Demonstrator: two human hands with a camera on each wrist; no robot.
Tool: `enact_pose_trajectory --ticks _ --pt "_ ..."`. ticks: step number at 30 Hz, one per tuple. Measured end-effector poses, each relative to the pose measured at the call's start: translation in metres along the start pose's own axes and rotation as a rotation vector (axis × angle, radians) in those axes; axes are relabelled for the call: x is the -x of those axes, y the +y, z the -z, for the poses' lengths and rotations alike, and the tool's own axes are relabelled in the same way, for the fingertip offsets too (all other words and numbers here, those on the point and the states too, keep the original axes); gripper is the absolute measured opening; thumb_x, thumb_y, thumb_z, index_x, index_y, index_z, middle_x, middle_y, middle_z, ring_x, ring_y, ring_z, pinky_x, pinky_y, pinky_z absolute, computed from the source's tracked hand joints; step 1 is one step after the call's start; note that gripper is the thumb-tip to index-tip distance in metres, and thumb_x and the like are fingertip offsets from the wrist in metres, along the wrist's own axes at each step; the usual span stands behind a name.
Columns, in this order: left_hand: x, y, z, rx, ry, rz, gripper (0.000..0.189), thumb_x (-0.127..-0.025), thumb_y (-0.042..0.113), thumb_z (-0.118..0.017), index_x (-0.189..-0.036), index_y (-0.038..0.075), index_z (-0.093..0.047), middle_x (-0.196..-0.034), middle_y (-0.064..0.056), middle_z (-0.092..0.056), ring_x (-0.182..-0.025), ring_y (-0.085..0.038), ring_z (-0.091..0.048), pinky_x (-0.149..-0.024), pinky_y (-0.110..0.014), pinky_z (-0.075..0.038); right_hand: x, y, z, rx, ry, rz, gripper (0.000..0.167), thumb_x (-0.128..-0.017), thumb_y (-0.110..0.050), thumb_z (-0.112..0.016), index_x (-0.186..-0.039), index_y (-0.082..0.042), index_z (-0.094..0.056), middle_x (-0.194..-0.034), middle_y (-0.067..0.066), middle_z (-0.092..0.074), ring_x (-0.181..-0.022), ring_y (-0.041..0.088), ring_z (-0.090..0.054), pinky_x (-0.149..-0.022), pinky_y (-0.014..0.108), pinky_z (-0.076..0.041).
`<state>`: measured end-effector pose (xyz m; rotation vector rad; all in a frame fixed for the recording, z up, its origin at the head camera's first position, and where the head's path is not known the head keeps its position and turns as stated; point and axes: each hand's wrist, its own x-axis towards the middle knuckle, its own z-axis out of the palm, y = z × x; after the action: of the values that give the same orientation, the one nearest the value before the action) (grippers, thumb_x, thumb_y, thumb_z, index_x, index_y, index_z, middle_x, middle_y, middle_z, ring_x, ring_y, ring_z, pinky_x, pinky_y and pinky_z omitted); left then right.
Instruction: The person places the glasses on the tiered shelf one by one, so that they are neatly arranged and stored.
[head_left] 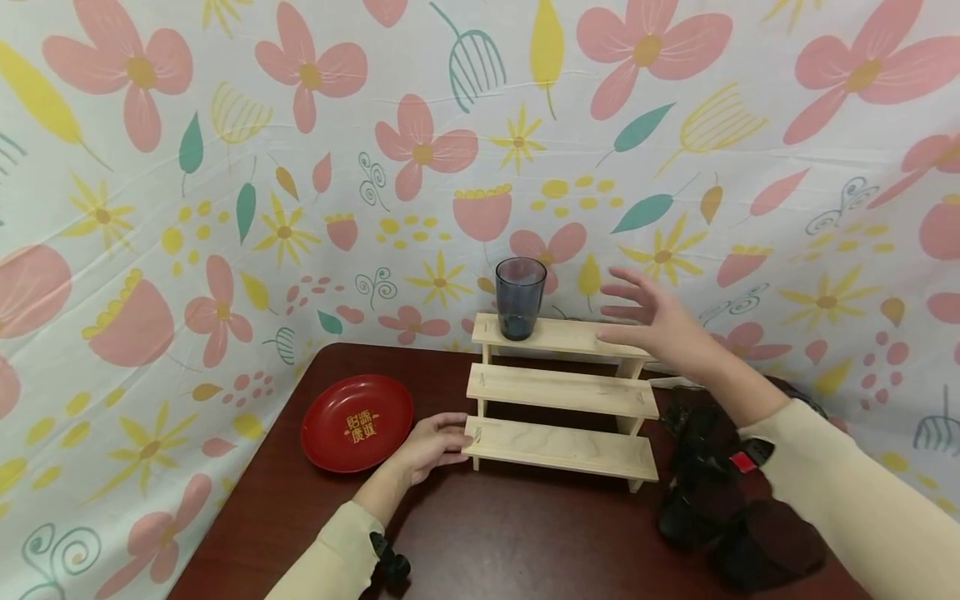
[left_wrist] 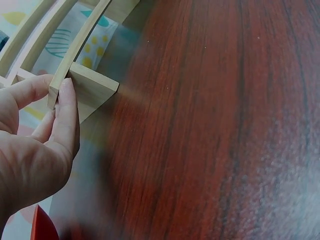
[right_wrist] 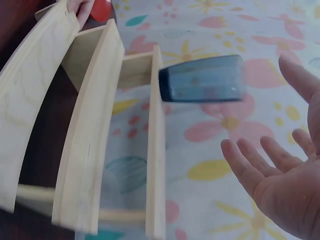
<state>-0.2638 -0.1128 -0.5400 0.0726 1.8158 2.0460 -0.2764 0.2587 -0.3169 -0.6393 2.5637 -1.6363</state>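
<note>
A three-tier wooden rack (head_left: pixel 562 392) stands on the dark table. On its top tier, toward the left end, a blue-grey drinking glass (head_left: pixel 521 298) sits upright. My left hand (head_left: pixel 431 447) pinches the left end of the lowest shelf, thumb and fingers on either face of the board (left_wrist: pixel 62 75) in the left wrist view. My right hand (head_left: pixel 651 321) is raised by the right end of the top tier, fingers spread, holding nothing. In the right wrist view a gap separates the right hand (right_wrist: pixel 280 175) from the glass (right_wrist: pixel 202 79).
A red plate (head_left: pixel 356 423) with gold characters lies left of the rack. Black objects (head_left: pixel 720 492) stand at the table's right side, under my right forearm. A flower-patterned cloth (head_left: pixel 420 217) hangs behind the table (head_left: pixel 510 533).
</note>
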Motion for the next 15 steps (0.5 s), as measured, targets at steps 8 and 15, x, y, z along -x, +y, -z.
enact_pose_trajectory --ticks 8,15 --pt "0.000 -0.001 0.001 -0.004 0.006 0.000 0.060 -0.093 0.004 -0.072 -0.146 -0.007 -0.047 -0.124 -0.021 -0.065 -0.096 -0.024 -0.070 -0.087 -0.041 -0.060 0.070 0.007 0.040 0.070 -0.036 0.162 0.084 -0.094 0.011 -0.068 -0.164 -0.017 -0.031 -0.152 0.003 -0.052 -0.130 0.009 -0.057 -0.089 0.024 -0.057" --pt "-0.002 -0.001 0.002 -0.001 0.001 -0.005 0.060 -0.092 0.003 -0.072 -0.145 -0.007 -0.048 -0.123 -0.021 -0.065 -0.095 -0.024 -0.070 -0.086 -0.041 -0.061 0.127 0.045 0.060 0.025 -0.126 0.283 0.085 -0.086 0.029 -0.061 -0.160 0.005 -0.026 -0.154 0.010 -0.048 -0.132 0.013 -0.055 -0.096 0.022 -0.053"
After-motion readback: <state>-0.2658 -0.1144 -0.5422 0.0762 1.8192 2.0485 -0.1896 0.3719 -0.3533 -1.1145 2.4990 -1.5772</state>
